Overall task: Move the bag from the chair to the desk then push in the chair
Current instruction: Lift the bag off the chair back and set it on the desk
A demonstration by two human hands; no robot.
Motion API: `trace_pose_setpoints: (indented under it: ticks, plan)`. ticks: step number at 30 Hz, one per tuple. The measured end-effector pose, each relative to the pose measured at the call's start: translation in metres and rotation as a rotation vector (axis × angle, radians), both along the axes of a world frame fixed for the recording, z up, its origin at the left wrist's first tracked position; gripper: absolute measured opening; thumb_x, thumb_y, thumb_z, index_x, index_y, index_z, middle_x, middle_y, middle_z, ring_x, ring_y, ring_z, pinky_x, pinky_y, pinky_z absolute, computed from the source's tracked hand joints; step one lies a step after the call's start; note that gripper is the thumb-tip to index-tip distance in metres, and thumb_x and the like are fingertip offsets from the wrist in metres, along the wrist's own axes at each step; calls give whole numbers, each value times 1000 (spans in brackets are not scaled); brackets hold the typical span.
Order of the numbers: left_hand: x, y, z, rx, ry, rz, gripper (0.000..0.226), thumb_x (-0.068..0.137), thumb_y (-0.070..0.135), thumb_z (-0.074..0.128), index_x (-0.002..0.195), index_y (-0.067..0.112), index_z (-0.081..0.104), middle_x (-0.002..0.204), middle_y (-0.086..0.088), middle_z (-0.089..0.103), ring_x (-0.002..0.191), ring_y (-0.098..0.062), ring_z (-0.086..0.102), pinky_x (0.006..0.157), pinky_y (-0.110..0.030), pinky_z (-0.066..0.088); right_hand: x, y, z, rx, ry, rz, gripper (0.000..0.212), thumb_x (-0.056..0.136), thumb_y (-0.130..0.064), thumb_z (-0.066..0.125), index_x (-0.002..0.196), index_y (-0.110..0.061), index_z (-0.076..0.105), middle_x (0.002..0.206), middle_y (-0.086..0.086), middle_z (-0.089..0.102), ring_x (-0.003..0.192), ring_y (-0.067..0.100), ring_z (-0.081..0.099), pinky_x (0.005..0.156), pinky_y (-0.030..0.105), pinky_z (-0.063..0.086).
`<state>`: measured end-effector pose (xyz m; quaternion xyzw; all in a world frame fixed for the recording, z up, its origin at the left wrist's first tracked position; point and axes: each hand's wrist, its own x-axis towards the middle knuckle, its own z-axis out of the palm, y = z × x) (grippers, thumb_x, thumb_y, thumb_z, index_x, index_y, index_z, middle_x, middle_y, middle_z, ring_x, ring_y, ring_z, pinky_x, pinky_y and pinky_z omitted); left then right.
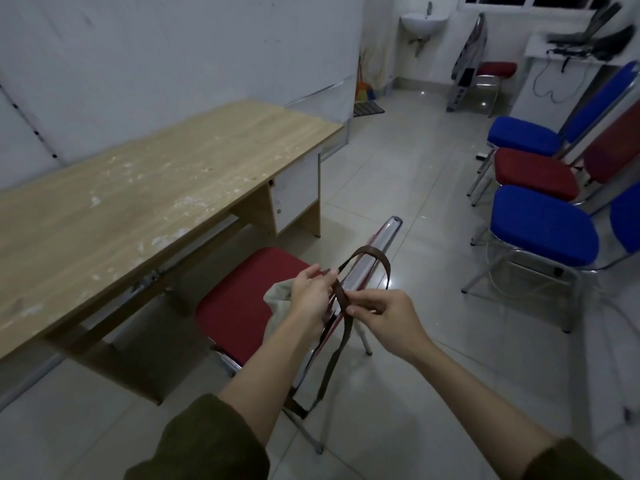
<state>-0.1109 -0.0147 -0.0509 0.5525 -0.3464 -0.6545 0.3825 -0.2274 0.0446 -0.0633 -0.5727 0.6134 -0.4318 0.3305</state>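
- Olive sleeves (207,441) are framing the bottom edge, and both bare forearms are reaching up toward the chair.
- Left hand (310,294) is gathering the pale cloth bag (275,296) at its mouth; its fingers (313,273) are curling around the fabric and the base of a strap.
- Right hand (384,315) is pinching the dark brown strap (341,299) between thumb and forefinger, just at three o'clock of the left hand.
- One strap loop is arching over the chair's chrome backrest (375,251), while another length is dangling down toward the floor.
- Bag is sitting at the back of the red chair (239,299) seat, so I judge the lift is only starting.
- Wooden worktop (156,188) is lying at ten o'clock of the chair, with nothing set on it.
- Chair is standing pulled out from the worktop; carrying the bag over and pushing the chair in are both left to do.
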Motion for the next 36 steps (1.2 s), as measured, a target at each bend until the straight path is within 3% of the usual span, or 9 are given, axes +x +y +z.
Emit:
trace_pose_setpoints:
  ticks: [3,6,8,12,15,22,28,33,36]
  plan:
    - [11,-11,3,-4,216,-25,29,91,1,45,120,6,43,85,-12,61,58,-11,63,58,-26,56,-8,-15,5,-85,145,-122,17,80,-4,65,94,-11,70,86,1,65,75,13,63,64,8,47]
    - [36,-26,1,-133,54,-257,28,93,4,38,120,8,47,75,-4,54,43,-4,45,41,-17,42,-24,-36,0,-67,217,-268,30,86,-4,56,115,-12,55,109,2,49,90,19,57,73,7,47]
    - [57,-42,0,-315,-144,-458,31,93,7,40,122,16,48,79,-2,58,51,-5,48,45,-14,39,-32,-48,-4,20,233,-269,34,88,-7,54,120,-17,50,114,6,54,89,21,63,77,27,55]
    - [94,-87,6,-597,-348,-643,33,91,10,49,121,25,50,85,-3,71,86,-8,66,76,-18,49,-46,-70,3,29,317,-326,22,86,-5,58,101,-20,61,90,12,69,59,12,67,57,18,57]
    - [110,-120,12,-636,-392,-689,34,91,14,50,122,28,50,89,-2,73,93,-7,65,85,-26,47,-57,-99,21,-6,473,-388,20,82,-3,61,99,-11,67,93,13,68,67,20,64,71,35,57]
    - [118,-176,2,-647,-333,-586,36,92,16,46,126,29,45,94,2,73,61,5,57,67,-22,44,-42,-175,41,-49,603,-349,21,75,8,64,93,-3,68,97,16,67,75,18,55,80,37,53]
    - [150,-202,-10,-541,-269,-437,33,93,16,46,124,26,48,96,3,74,83,-1,63,86,-32,48,27,-205,37,279,686,100,44,76,-18,71,117,-24,55,79,-11,55,86,13,43,78,34,43]
    - [173,-195,-28,-390,-233,-599,34,89,6,50,120,20,52,100,-5,73,100,-12,65,97,-39,47,65,-210,-2,497,439,326,78,71,-5,73,136,-21,33,113,7,59,98,21,58,86,35,53]
    - [172,-180,-49,-343,-208,-714,37,87,2,52,121,17,51,97,-2,73,97,-7,66,86,-23,48,85,-204,-22,524,529,514,76,68,-19,77,132,-27,37,123,-4,52,109,14,50,93,27,44]
